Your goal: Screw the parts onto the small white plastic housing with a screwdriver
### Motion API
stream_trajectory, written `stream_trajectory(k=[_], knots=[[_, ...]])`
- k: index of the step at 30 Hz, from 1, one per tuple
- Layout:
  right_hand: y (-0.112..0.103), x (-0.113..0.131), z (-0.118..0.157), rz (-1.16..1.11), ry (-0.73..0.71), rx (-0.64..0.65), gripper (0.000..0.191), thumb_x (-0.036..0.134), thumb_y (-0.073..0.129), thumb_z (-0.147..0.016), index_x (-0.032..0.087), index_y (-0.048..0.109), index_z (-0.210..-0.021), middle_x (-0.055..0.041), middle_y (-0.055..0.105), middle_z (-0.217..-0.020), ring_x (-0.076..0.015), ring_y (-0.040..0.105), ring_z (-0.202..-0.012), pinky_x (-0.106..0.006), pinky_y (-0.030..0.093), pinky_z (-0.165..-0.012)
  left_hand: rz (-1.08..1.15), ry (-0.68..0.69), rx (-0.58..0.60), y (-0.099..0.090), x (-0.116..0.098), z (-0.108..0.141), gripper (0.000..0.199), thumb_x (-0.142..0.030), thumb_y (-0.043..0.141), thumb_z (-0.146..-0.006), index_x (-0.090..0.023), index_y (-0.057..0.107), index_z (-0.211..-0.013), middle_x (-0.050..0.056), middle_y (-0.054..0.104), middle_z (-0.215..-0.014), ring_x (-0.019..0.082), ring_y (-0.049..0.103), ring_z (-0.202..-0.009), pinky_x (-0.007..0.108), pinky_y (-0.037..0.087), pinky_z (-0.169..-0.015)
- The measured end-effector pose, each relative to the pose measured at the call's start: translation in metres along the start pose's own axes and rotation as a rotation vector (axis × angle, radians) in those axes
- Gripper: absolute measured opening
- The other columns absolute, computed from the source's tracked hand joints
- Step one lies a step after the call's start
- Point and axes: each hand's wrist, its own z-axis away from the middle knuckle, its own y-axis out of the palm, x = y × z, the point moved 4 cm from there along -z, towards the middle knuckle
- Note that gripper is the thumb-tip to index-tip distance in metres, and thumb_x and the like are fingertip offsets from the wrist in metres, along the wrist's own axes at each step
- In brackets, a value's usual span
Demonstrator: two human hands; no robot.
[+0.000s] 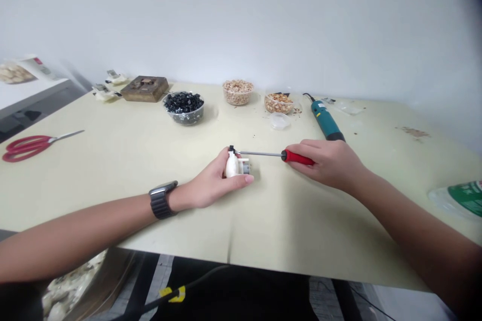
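Near the middle of the counter (113, 160) our left hand (213, 183) is closed around a small white motor part (234, 165), pressing it down, while our right hand (331, 163) grips the red-handled screwdriver (278, 155), tip set at the part's black fitting; we judge the screw work underway, not finished.

Pale yellow-green tabletop (113, 160) against a plain white wall. Red-handled scissors (32, 145) lie near the left edge. Along the back: a brown square block (145, 88), a clear bowl of black pieces (184, 107), two clear tubs of tan bits (237, 92) (278, 102), a small clear lid (279, 120). A teal power tool (326, 120) lies beside them. Green-labelled plastic bottle (461, 198) at far right.
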Motion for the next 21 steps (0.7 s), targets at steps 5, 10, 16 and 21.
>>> stream_trajectory(k=[5, 10, 16, 21], knots=[[-0.0012, 0.0024, 0.0001, 0.030, -0.015, -0.016, 0.033, 0.039, 0.047, -0.108, 0.025, 0.077, -0.104, -0.0028, 0.072, -0.078, -0.0169, 0.062, -0.068, -0.029, 0.032, -0.058, -0.005, 0.006, 0.000, -0.0009, 0.0039, 0.0008, 0.055, -0.059, 0.079, -0.090, -0.019, 0.050, -0.117, 0.002, 0.055, -0.099, 0.013, 0.051, -0.083, 0.030, 0.043, -0.077], [-0.0015, 0.0033, -0.0003, -0.018, -0.004, 0.025, 0.031, 0.038, 0.049, -0.106, 0.024, 0.076, -0.103, -0.0029, 0.072, -0.080, -0.0169, 0.063, -0.069, -0.029, 0.033, -0.058, 0.009, -0.010, 0.014, -0.0009, 0.0052, -0.0002, 0.056, -0.060, 0.078, -0.090, -0.020, 0.050, -0.116, 0.002, 0.057, -0.097, 0.014, 0.051, -0.081, 0.030, 0.043, -0.074], [0.0002, 0.0012, 0.0004, -0.203, 0.070, 0.131, 0.029, 0.041, 0.052, -0.104, 0.024, 0.076, -0.104, -0.0031, 0.075, -0.088, -0.0185, 0.067, -0.077, -0.029, 0.041, -0.066, -0.015, -0.029, 0.043, 0.0004, 0.0015, 0.0010, 0.057, -0.062, 0.077, -0.090, -0.019, 0.048, -0.114, 0.001, 0.054, -0.095, 0.013, 0.049, -0.081, 0.031, 0.042, -0.075], [0.0009, -0.0010, 0.0002, -0.412, 0.171, 0.290, 0.032, 0.049, 0.056, -0.102, 0.024, 0.074, -0.094, -0.0014, 0.071, -0.080, -0.0164, 0.061, -0.070, -0.027, 0.042, -0.063, -0.107, 0.006, 0.057, 0.0001, -0.0014, 0.0042, 0.056, -0.059, 0.076, -0.092, -0.018, 0.047, -0.117, 0.003, 0.053, -0.104, 0.014, 0.048, -0.089, 0.031, 0.042, -0.080]])
